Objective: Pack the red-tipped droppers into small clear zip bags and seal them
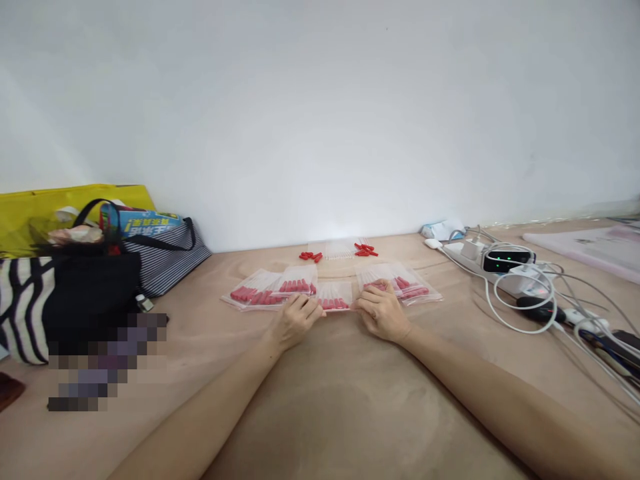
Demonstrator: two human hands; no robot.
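Note:
A clear plastic zip bag (334, 293) with a row of red-ended sticks inside lies at the middle of the table. My left hand (295, 321) has its fingers closed at the bag's near left corner. At the near right corner, my right hand (384, 312) pinches the same edge, fingers curled. Similar filled bags (253, 288) overlap on the left, and more filled bags (417, 285) lie to the right, partly behind my right hand. Beyond the middle bag are loose red pieces (311, 257), a second small red pile (367, 250), and thin white sticks (340, 251) between them.
Striped and black bags (167, 260) and a yellow bag (125, 195) stand on the left. On the right, a power strip (460, 255) carries chargers and tangled white cables (525, 327). A flat plastic-wrapped pack (590, 247) lies at the far right. A white wall (320, 120) closes off the back.

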